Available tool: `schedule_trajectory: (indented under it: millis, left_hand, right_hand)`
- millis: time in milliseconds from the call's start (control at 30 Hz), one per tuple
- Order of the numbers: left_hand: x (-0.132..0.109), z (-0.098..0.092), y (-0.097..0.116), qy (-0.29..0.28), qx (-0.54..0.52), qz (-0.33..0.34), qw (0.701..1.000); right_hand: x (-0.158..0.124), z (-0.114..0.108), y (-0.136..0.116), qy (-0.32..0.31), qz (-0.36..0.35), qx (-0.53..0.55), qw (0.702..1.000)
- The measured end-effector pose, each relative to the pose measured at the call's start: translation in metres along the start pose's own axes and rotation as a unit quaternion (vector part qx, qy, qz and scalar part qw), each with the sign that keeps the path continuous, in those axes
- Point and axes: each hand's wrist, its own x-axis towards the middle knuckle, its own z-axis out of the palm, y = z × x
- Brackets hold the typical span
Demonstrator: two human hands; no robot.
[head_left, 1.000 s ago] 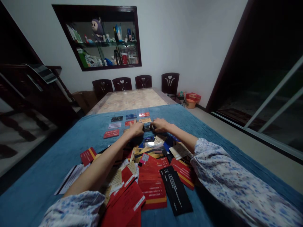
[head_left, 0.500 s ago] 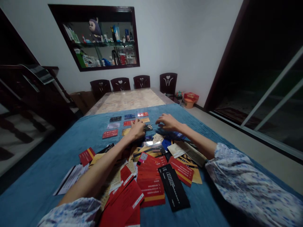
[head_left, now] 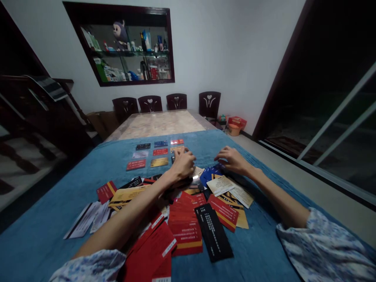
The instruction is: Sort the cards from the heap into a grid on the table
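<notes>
A blue cloth point(head_left: 70, 184) is covering the worktop point(head_left: 164, 123), a loose card pile point(head_left: 188, 219) lying nearer than the neat card rows point(head_left: 160, 152). The right hand point(head_left: 232, 159) is curving its fingers loosely around nothing visible; the left hand point(head_left: 182, 163) is mostly hiding a dark card point(head_left: 173, 159), its grip impossible to tell. Aligning seems underway, calling next for a clean release. Compared with earlier, the hands are standing farther apart.
</notes>
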Motion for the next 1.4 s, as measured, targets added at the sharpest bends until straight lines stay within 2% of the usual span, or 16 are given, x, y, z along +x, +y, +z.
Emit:
schedule_trajectory:
  millis: [233,433,800,967,1200,1400]
  left_hand:
    - [0.009,0.006,0.035,-0.033,-0.018,0.065,0.997]
    - [0.021,0.016,0.05,-0.061,-0.023,0.099,0.993]
    - [0.031,0.026,0.049,-0.103,0.008,0.093,0.99]
    - [0.031,0.023,0.052,-0.113,0.023,0.085,0.99]
    - [0.032,0.02,0.051,-0.117,0.035,0.067,0.99]
    - [0.033,0.027,0.043,-0.103,-0.027,0.046,0.993]
  right_hand:
    - [-0.022,0.004,0.02,-0.036,0.02,0.03,0.999]
    - [-0.026,0.007,0.021,-0.081,0.04,0.048,0.995]
    - [-0.03,0.009,0.026,-0.139,0.07,0.092,0.983]
    - [-0.029,0.007,0.025,-0.158,0.084,0.101,0.979]
    - [-0.028,0.006,0.021,-0.15,0.102,0.104,0.978]
    - [-0.03,0.008,0.024,-0.11,0.072,0.133,0.982]
